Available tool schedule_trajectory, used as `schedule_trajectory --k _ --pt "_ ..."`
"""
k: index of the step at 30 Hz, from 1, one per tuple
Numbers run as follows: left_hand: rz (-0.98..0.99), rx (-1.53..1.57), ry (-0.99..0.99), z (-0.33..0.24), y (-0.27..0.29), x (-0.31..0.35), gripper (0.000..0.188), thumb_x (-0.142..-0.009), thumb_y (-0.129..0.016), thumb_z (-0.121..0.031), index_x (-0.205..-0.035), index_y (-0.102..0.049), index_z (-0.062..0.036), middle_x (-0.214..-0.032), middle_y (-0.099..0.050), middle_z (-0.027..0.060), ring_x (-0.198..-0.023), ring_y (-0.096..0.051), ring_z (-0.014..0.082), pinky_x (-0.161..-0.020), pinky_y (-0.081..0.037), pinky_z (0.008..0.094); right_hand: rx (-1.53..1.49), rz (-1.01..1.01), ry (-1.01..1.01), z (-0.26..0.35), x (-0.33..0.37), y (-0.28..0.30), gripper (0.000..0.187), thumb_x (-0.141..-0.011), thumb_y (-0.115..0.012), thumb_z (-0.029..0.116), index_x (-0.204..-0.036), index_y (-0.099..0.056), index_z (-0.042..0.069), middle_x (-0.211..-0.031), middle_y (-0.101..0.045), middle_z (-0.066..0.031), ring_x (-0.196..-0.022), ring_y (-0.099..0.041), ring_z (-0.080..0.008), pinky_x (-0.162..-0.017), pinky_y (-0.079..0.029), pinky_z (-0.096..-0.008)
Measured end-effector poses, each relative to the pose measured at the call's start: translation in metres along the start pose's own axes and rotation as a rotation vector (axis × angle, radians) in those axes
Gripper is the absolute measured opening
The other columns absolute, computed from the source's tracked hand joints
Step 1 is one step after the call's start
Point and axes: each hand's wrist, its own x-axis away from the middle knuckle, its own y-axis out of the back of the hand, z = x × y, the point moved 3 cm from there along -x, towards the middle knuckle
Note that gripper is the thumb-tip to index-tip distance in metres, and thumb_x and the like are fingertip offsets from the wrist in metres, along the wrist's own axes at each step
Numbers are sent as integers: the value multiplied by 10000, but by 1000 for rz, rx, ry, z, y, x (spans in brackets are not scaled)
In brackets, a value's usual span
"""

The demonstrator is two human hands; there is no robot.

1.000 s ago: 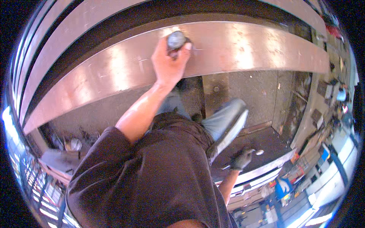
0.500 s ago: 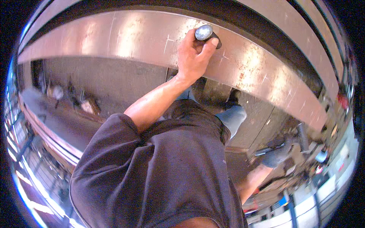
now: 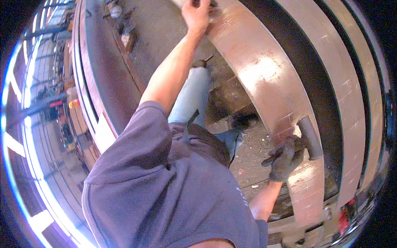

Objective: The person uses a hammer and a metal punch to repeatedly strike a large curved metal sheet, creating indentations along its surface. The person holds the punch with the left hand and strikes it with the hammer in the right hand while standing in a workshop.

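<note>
My bare left hand [image 3: 196, 17] is at the top edge of the view, on the long steel plate [image 3: 237, 37]. Its fingers are curled around a dark punch [image 3: 213, 5], mostly hidden by the fingers and cut off by the frame. My right hand [image 3: 285, 160], in a dark glove, is closed on the short handle of a hammer. The hammer's dark cylindrical head [image 3: 309, 138] is over the near right part of the plate. Thin light layout lines cross the plate's surface, some beside the hammer.
More long steel plates [image 3: 331, 53] run alongside on the right, with dark gaps between them. A dark beam [image 3: 99, 53] stands on the left. My jeans-clad legs [image 3: 192, 93] are between them, over a littered floor [image 3: 248, 173]. Beyond the beam are racks [image 3: 76, 120].
My view has turned, so the plate now runs down the right side. My right hand has brought the hammer from the lower right to over the plate. My left hand keeps the punch.
</note>
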Motion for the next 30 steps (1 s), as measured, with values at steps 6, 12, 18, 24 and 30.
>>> schedule_trajectory --k 6,12,18,24,30 --pt "4 -89 92 -7 -5 5 319 -949 -722 -278 -980 -725 39 -796 -742 91 -705 -704 152 -656 -564 320 44 146 -13 2 2 5 287 -977 -647 232 -1160 -561 29 -691 -553 -15 -461 -538 -120 -399 -465 -271" --pt "-2 -33 90 -3 -9 6 317 -942 -732 -297 -929 -731 20 -776 -737 71 -680 -690 139 -639 -550 316 2 160 -1 -3 0 12 278 -975 -660 236 -1156 -569 46 -716 -578 -29 -487 -580 -140 -424 -510 -293" --pt "-65 26 45 -6 -8 9 302 -948 -727 -288 -911 -733 11 -783 -733 64 -727 -687 121 -637 -540 303 120 175 278 -23 -10 25 248 -993 -636 235 -1128 -567 39 -722 -583 -38 -498 -589 -152 -436 -514 -298" --pt "-94 326 134 -24 -6 38 281 -985 -703 -267 -1052 -711 6 -886 -742 48 -753 -667 117 -698 -523 282 162 194 349 -26 -22 26 240 -995 -619 219 -1127 -557 29 -698 -567 -38 -473 -561 -141 -423 -473 -280" --pt "192 330 78 -72 -11 122 288 -998 -698 -262 -1060 -687 19 -889 -723 50 -822 -664 111 -758 -528 287 121 153 310 -20 -21 17 193 -992 -613 202 -1069 -579 29 -647 -514 -12 -463 -521 -125 -414 -468 -276"
